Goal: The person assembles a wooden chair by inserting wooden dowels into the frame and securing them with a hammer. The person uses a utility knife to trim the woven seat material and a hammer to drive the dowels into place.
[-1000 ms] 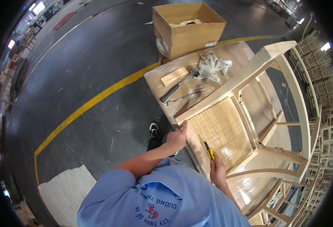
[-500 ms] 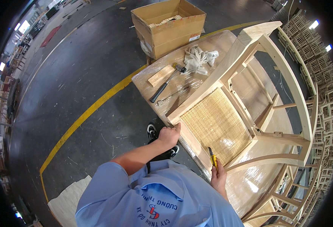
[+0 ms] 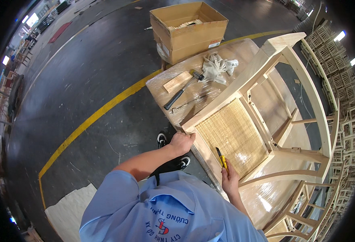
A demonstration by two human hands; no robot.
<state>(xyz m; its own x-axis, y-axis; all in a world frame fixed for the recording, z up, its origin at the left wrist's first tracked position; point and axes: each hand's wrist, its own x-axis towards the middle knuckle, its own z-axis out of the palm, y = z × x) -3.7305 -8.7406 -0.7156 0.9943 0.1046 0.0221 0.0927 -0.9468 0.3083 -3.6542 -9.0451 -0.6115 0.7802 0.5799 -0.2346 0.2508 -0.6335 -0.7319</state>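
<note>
Shifted a little since the frame half a second ago, the slim yellow-and-black utility knife [image 3: 224, 162] now has its tip farther along the near edge of the four-sided, straw-coloured woven panel [image 3: 235, 137], closer to the left hand [image 3: 182, 144]; the whole scene also sits slightly further right in view; the right hand [image 3: 230, 179] is clamped round the knife's handle; the left curls against the corner of the pale, unpainted wooden chair frame [image 3: 242, 84], and I cannot tell whether it pinches anything; nor whether the blade touches the weave.

The panel lies within the frame, over the brown, film-wrapped tabletop [image 3: 157, 86]; best, I judge, to keep the blade low and tight to the inner edge, the frame braced, the left fingers out of the blade's line.

Just beside the right hand, the frame's curved rail [image 3: 280, 174] could crowd the wrist; beyond the panel lie a black-handled hammer [image 3: 179, 94], a flat wood block [image 3: 176, 82] and a crumpled white cloth [image 3: 216, 69]; farther off stands an open brown cardboard box [image 3: 197, 40].
</note>
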